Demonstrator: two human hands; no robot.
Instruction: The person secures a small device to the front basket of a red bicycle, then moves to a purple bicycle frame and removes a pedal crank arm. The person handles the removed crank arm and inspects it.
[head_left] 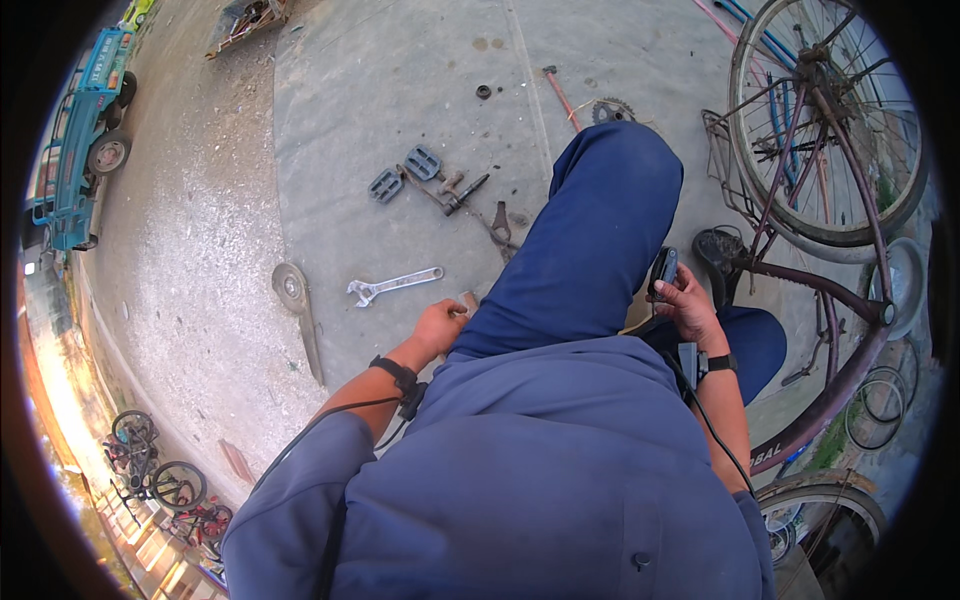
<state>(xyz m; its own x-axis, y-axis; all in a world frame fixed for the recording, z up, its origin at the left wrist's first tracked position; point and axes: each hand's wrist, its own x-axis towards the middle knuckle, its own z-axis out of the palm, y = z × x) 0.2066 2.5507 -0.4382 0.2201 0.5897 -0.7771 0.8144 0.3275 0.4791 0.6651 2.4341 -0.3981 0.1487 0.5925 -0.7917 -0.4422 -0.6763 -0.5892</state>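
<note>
My left hand is closed beside my bent left knee, its fingers at a short tan piece like a wooden handle; my trouser leg hides the rest. In my right hand, between thumb and fingers, is a small black block-shaped object, its exact kind unclear. An adjustable wrench lies just beyond my left hand. Farther off are two grey-blue bicycle pedals with crank parts and a dark spindle. A dark plier-like tool is partly behind my leg.
A purple bicycle frame with a spoked wheel stands close on my right. A chain guard lies at left. Beyond my knee are a chainring and a red-handled hammer. A teal truck is parked far left.
</note>
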